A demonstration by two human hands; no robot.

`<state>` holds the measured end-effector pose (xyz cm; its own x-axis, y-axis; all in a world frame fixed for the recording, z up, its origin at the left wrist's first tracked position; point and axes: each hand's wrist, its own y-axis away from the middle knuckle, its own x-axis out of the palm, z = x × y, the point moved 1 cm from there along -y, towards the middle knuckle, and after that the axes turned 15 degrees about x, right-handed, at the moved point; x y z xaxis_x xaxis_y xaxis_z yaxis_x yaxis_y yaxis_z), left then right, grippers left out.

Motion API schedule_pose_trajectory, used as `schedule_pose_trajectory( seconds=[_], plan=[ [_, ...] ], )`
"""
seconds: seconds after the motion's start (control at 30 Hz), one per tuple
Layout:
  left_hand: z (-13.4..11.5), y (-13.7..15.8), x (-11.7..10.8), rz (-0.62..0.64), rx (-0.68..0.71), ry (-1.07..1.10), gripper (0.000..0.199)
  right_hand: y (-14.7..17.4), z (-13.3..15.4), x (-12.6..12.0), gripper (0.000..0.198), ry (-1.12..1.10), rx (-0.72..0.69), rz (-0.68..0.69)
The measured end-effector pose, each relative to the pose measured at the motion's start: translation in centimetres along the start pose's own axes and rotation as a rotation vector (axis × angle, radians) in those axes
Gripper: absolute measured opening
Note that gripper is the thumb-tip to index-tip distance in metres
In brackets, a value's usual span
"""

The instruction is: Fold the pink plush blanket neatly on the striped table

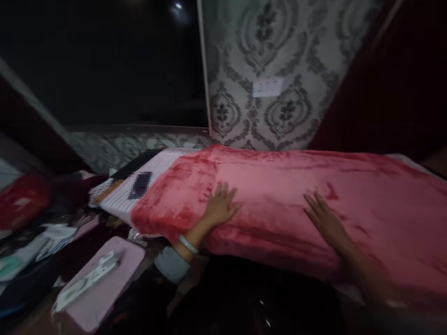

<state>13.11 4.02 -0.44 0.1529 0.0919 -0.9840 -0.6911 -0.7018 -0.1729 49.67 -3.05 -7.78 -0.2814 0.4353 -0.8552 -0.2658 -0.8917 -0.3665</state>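
A plush red-pink blanket [272, 181] lies spread over a long raised surface in front of me. My left hand [220, 204] rests on its left part with the fingers spread, a pale bangle [188, 244] round that wrist. Farther right, my right hand [324, 216] lies on the same blanket, palm down and fingers stretched out. Dark streaks mark the pile near both hands. At the left end, a striped cloth [120, 199] shows from under the blanket, and a dark blurred-out object [140, 184] sits on it.
A white power strip [89, 281] lies on a pink board [101, 302] at lower left. Clothes [52, 237] and a red bundle [23, 200] are heaped at far left. Behind the blanket stand a patterned wall [233, 60] with a paper label [267, 87] and a large dark screen [104, 65].
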Motion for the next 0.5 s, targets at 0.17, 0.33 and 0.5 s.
schedule_pose_trajectory(
  seconds=[0.17, 0.33, 0.5],
  plan=[
    [0.0, -1.2, -0.8, 0.067, -0.025, 0.003, 0.066, -0.7, 0.3, -1.2, 0.060, -0.123, 0.141, 0.048],
    [0.0, -1.0, -1.0, 0.054, -0.009, 0.012, 0.064, -0.7, 1.1, -1.8, 0.063, -0.117, 0.190, 0.115],
    [0.0, -1.1, -1.1, 0.041, -0.002, 0.000, 0.064, -0.8, 1.0, -2.2, 0.064, -0.192, 0.192, 0.143]
  ],
)
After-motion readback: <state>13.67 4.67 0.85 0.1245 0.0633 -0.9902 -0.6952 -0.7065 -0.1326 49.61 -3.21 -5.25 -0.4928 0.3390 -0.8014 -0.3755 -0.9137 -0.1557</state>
